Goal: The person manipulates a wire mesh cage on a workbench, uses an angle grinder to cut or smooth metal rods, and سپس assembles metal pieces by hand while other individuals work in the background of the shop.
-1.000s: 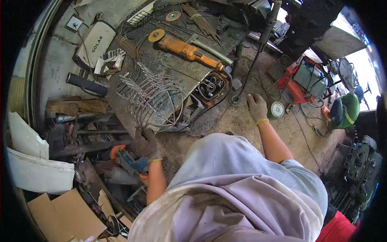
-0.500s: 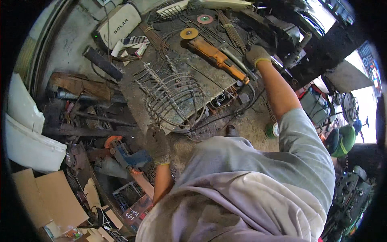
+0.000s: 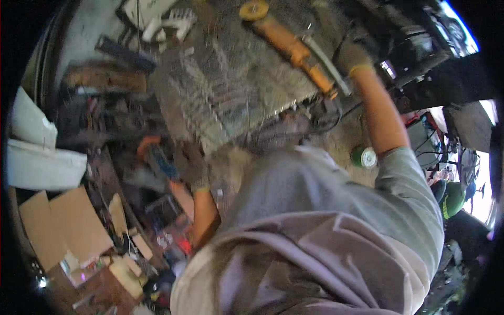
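Motion smears the picture. My left hand (image 3: 190, 165), in a dark work glove, is low at the near left corner of the metal-topped table (image 3: 173, 113); its fingers are too blurred to read. My right hand (image 3: 353, 56), gloved with a yellow cuff, reaches to the table's far right side. Its fingers are hidden and smeared, so any hold is unclear. Just left of it lie a pale curved bar (image 3: 328, 63) and an orange angle grinder (image 3: 291, 50) with a yellow disc (image 3: 254, 10). Streaks of a ribbed wire cage (image 3: 210, 97) show on the tabletop.
Dark machinery (image 3: 415, 44) stands beyond my right hand. A cable (image 3: 336, 119) hangs by the table's near edge, and a green can (image 3: 364, 157) is on the floor. At left are a blue-and-orange tool (image 3: 160, 157), cardboard (image 3: 68, 226) and white panels (image 3: 44, 163).
The whole view has shifted, so the table and grinder sit higher in the picture and blurrier. Both hands stay on their own sides; my right hand appears a little further right.
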The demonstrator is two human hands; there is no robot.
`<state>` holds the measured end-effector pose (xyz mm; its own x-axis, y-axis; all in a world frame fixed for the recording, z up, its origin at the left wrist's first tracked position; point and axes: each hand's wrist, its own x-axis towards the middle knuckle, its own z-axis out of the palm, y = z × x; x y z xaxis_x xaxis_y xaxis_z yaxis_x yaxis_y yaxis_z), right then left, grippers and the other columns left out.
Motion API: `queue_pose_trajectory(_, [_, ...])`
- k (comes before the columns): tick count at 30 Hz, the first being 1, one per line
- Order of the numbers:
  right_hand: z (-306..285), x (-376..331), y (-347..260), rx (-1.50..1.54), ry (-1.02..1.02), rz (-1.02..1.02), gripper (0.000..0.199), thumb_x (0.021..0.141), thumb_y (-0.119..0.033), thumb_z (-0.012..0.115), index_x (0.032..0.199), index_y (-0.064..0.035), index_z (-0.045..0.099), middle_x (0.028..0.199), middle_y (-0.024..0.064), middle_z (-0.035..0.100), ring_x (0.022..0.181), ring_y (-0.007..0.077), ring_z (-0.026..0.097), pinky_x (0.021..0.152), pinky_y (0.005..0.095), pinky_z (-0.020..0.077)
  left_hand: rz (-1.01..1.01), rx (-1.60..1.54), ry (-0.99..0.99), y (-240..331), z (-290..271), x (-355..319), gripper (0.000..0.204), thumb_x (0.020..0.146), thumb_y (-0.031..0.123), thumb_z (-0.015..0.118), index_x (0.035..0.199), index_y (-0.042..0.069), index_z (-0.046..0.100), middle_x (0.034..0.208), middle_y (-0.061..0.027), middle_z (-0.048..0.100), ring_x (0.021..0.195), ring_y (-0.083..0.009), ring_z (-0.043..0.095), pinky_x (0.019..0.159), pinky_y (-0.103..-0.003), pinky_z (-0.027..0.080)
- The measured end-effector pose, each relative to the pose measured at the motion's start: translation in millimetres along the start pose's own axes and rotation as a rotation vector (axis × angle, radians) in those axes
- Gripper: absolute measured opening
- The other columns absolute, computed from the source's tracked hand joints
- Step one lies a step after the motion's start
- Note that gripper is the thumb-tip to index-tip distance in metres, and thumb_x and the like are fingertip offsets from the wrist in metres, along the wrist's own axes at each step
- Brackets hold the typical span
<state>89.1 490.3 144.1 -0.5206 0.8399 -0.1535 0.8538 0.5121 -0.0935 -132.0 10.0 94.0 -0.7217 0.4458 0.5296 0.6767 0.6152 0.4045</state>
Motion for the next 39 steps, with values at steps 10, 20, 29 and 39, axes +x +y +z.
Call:
queue_pose_trajectory(10, [-12,-21,18,0.170,-0.047,-0.211,0.040,0.090,-0.035,0.058,0.109,-0.0015,0.070,0.108,0.0239,0.070,0.105,0.0373,0.067,0.095,0.0455,0.0503,-0.525,-0.899,0.174,-19,20,-1,0.011,0.097,0.009,0.061,0.093,0.001,0.056,0.089,-0.0015,0.054,0.078,-0.0128,0.050,0.074,-0.029,0.046])
queue_pose_trajectory(20, [-7,-103,74,1.046,-0.184,0.012,0.038,0.096,-0.018,0.058,0.129,-0.0001,0.064,0.112,0.0095,0.067,0.099,0.0158,0.062,0.090,0.0293,0.0480,-0.715,-1.356,0.222,-49,28,-14,0.016,0.096,0.010,0.064,0.108,0.001,0.061,0.095,-0.0054,0.061,0.085,-0.0161,0.056,0.076,-0.030,0.047])
queue_pose_trajectory(29, [-44,-169,1,1.028,-0.172,-0.141,0.032,0.097,-0.013,0.058,0.126,-0.0013,0.066,0.109,0.0081,0.067,0.099,0.0138,0.061,0.087,0.0284,0.0482,-0.529,-1.341,-0.048,-40,8,-3,0.016,0.098,0.017,0.063,0.104,0.006,0.054,0.086,-0.0030,0.054,0.072,-0.0155,0.046,0.064,-0.035,0.042])
queue_pose_trajectory(39, [-44,-182,-112,0.678,-0.057,-0.719,0.025,0.093,-0.005,0.057,0.114,-0.0005,0.069,0.106,0.0136,0.068,0.095,0.0230,0.068,0.085,0.0334,0.0534,-0.079,-0.815,-0.539,5,-51,-7,0.040,0.092,0.024,0.070,0.124,0.003,0.062,0.111,-0.0128,0.069,0.094,-0.0263,0.069,0.082,-0.038,0.057])
